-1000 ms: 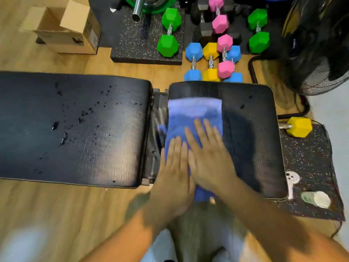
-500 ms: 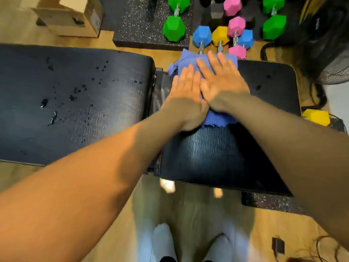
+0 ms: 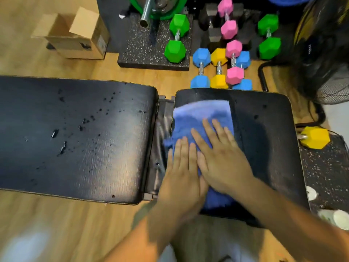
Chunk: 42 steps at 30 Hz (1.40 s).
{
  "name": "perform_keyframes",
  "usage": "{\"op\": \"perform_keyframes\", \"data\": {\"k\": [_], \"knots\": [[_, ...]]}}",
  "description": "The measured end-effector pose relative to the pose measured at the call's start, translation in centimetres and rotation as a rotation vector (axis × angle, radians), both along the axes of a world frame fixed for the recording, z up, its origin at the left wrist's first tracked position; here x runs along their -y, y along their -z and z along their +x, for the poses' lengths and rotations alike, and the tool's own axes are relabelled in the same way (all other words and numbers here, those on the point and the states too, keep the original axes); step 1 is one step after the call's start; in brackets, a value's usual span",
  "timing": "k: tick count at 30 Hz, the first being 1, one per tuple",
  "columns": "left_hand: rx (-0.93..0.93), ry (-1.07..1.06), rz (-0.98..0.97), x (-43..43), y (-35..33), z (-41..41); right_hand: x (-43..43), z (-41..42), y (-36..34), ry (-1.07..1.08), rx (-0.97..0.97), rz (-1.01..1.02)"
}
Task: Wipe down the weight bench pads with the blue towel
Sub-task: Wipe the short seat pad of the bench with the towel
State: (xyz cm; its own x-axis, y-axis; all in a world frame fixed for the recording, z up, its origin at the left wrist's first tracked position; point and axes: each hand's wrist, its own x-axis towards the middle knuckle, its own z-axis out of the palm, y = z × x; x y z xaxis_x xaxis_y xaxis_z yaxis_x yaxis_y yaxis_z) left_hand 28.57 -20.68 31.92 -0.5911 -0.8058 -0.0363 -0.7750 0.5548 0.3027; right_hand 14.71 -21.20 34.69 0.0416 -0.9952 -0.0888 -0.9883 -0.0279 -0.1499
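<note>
The blue towel (image 3: 202, 118) lies flat on the left part of the black seat pad (image 3: 264, 140). My left hand (image 3: 181, 171) and my right hand (image 3: 222, 157) press flat on the towel side by side, fingers pointing away from me. The towel's near end hangs at the pad's front edge. The long black back pad (image 3: 75, 137) to the left carries scattered dark droplets and specks. A metal hinge gap (image 3: 160, 140) separates the two pads.
Coloured dumbbells, green (image 3: 176, 38), blue (image 3: 201, 69), yellow (image 3: 219, 69) and pink (image 3: 233, 61), sit on the floor beyond the bench. A cardboard box (image 3: 75, 36) stands far left. A fan (image 3: 324, 53) is at the right, with a yellow dumbbell (image 3: 314, 138) on a speckled mat.
Both hands slid the towel to the far edge of the seat pad, then drew it back toward me to the near half.
</note>
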Motion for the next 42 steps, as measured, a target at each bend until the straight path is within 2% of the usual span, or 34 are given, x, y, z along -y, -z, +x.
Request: {"op": "perform_keyframes", "data": {"k": [5,7,9,13,16,22,23,26,27,29,31,34,38,42], "knots": [[0.026,-0.060,0.143,9.9,0.3,-1.2,10.3,-1.4,1.1,-0.033,-0.080,0.029],[0.028,-0.093,0.200,11.7,0.0,-1.6,12.6,-1.4,0.9,0.002,-0.098,0.140],[-0.020,-0.121,0.230,10.9,-0.4,-1.8,12.5,-0.9,0.7,0.040,-0.069,0.153],[-0.020,-0.143,0.153,4.7,-0.8,0.2,6.1,1.6,0.5,0.089,0.039,-0.015],[-0.015,-0.110,0.041,-1.9,-1.6,2.4,-0.7,3.6,0.5,0.081,0.005,-0.031],[-0.475,-0.059,-0.027,-7.3,-4.1,3.2,-12.8,2.8,1.5,0.048,0.018,-0.098],[-0.446,-0.028,-0.026,-7.5,-4.2,2.3,-14.1,1.9,1.7,0.064,0.028,-0.131],[-0.149,0.132,-0.013,-9.0,-3.2,-2.0,-15.7,-0.8,1.7,0.221,0.146,-0.265],[-0.084,0.145,0.037,-9.2,-2.8,-3.4,-15.8,-1.6,1.5,0.250,0.180,-0.267],[0.007,0.122,0.060,-8.0,-2.6,-5.8,-14.8,-3.7,0.8,0.188,0.125,-0.204],[0.053,0.127,0.041,-5.4,-2.5,-7.7,-12.5,-6.4,0.2,0.110,0.024,-0.094],[0.107,0.149,0.000,0.4,-2.1,-10.2,-7.0,-9.5,-0.2,0.148,-0.040,0.005],[0.142,0.177,-0.064,7.5,-1.8,-13.3,-0.4,-12.3,0.4,0.179,-0.079,0.004],[0.290,0.190,-0.015,12.4,-2.3,-16.0,4.0,-14.7,1.1,0.137,-0.115,-0.044]]}}
